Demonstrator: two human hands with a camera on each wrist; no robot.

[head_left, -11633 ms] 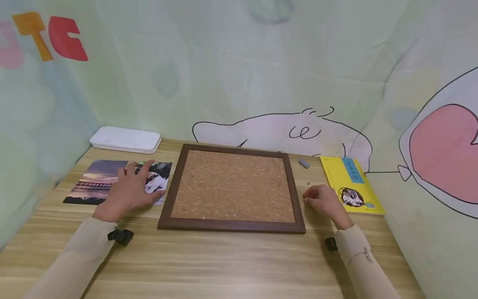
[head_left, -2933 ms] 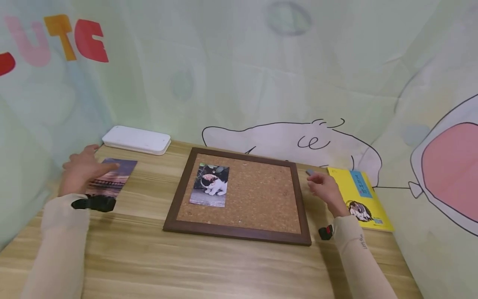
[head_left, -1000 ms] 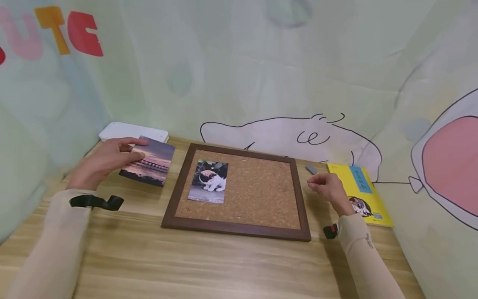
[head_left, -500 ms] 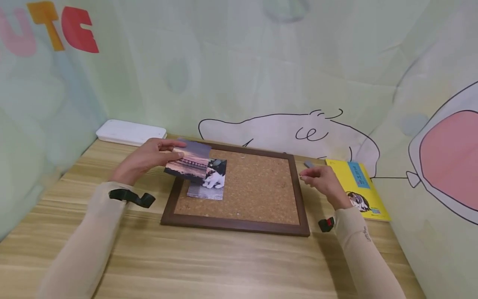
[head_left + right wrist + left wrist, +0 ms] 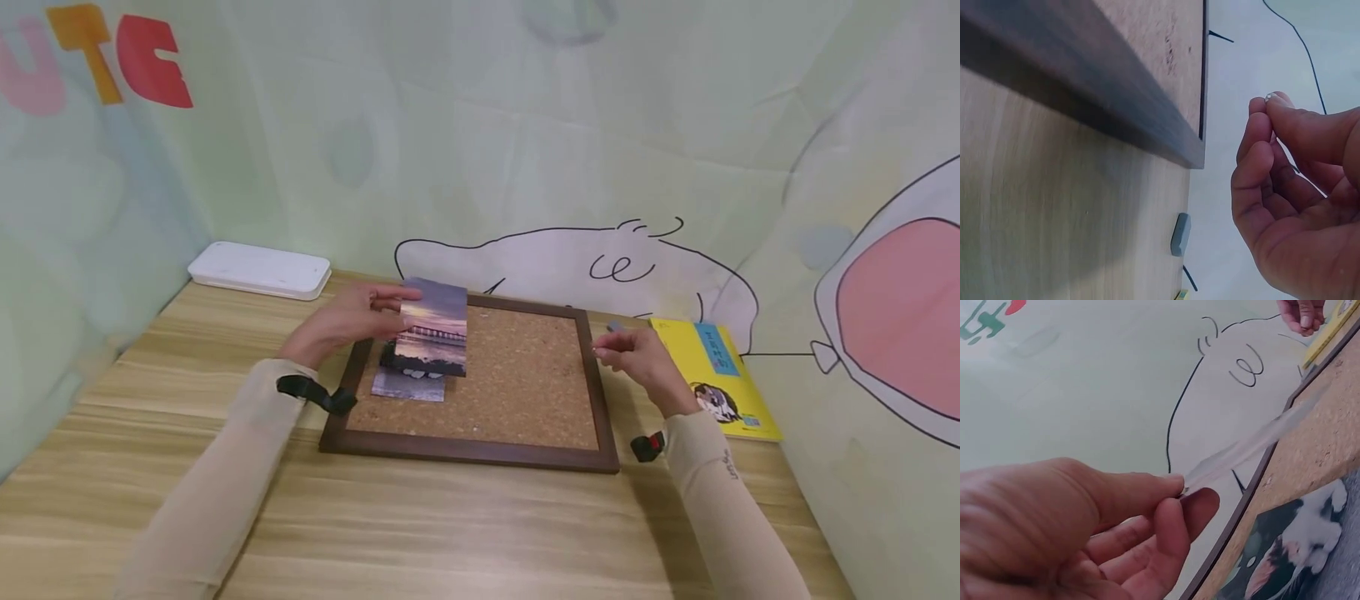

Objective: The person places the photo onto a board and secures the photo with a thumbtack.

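In the head view my left hand [image 5: 341, 323] pinches the left edge of a sunset photo [image 5: 437, 321] between thumb and fingers. This photo is held up over the left part of a framed corkboard [image 5: 525, 383]. It covers most of a cat photo [image 5: 408, 386] on the cork; the left wrist view shows more of that cat photo [image 5: 1300, 540]. My right hand [image 5: 637, 358] is just beyond the board's right side, raised off the table. Its thumb and fingertips pinch a tiny silvery thumbtack [image 5: 1269, 97], mostly hidden by the fingers.
A grey eraser-like block [image 5: 1180, 235] lies on the table behind my right hand. Right of that hand is a yellow book [image 5: 682, 358] with a blue label. A white flat case [image 5: 258, 268] sits at the back left. Printed curtains rise behind and beside the table [image 5: 480, 533].
My left hand has lifted the sunset photo off the table and carried it right, over the cat photo. The cat photo went onto the cork earlier. My right hand has moved slightly left.
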